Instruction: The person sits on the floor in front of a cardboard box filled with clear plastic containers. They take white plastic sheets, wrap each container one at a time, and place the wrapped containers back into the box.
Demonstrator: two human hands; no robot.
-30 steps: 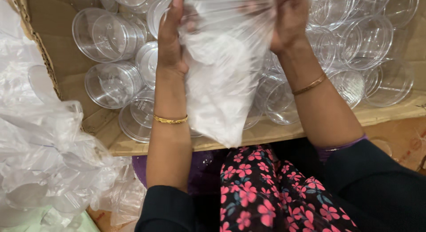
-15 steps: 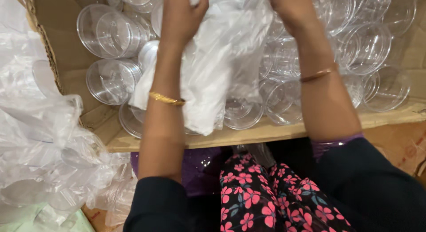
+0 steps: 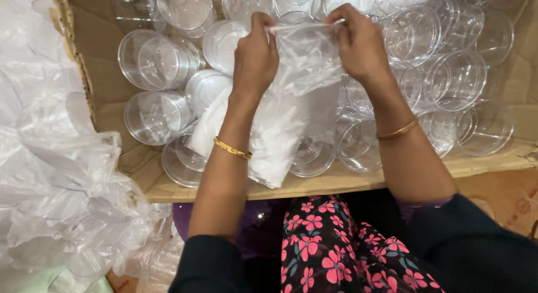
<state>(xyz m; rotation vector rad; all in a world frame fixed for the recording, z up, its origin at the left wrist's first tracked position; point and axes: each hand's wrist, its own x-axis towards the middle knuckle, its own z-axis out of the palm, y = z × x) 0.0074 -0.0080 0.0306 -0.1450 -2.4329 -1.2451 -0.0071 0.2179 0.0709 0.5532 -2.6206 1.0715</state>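
Now left hand (image 3: 255,56) and right hand (image 3: 358,45) fingers pinch clear plastic bag (image 3: 291,113) top edge over cardboard box (image 3: 101,85) of clear plastic containers (image 3: 157,60)

Both forearms reach up the frame from the lower middle, bare from the dark sleeves pushed back near the elbows. The left hand (image 3: 255,56) sits at upper centre, back toward the camera, fingers curled into a pinch with the thumb up at the top. The right hand (image 3: 358,43) is just to its right at the same height, also pinching, knuckles bent, fingertips pointing left toward the other hand. The two hands are near each other but apart. Each wrist wears a thin gold bangle.
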